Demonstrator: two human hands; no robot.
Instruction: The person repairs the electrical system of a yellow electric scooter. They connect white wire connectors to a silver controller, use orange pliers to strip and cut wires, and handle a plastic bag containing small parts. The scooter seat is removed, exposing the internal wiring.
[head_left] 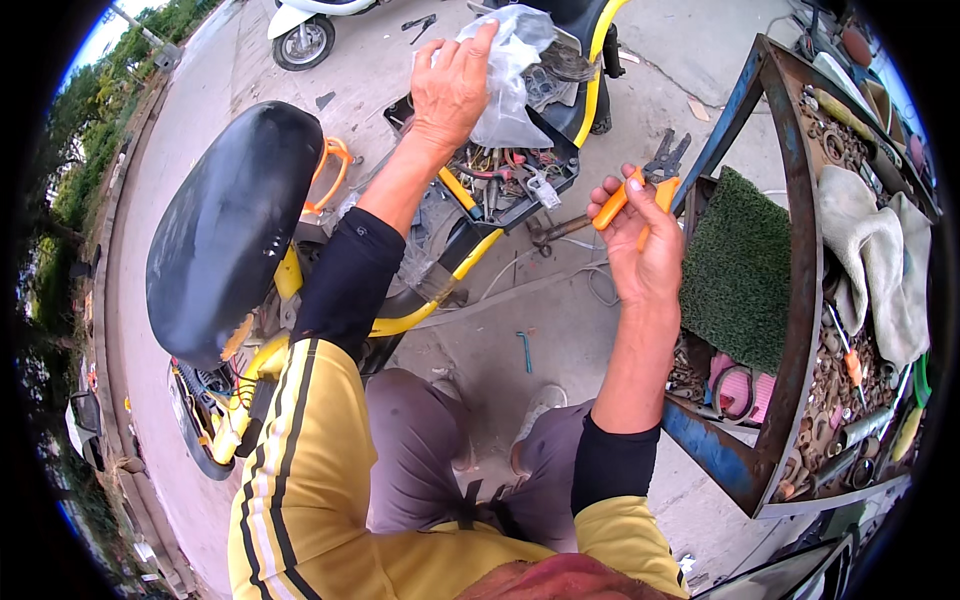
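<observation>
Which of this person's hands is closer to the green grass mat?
The right hand: holding the orange-handled pliers, it is just left of the green grass mat. The left hand is farther left and ahead, by the plastic bag.

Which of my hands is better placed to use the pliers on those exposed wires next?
Your right hand, most likely: it holds the orange-handled pliers, just to the right of the wires. Your left hand is at the clear plastic bag.
</observation>
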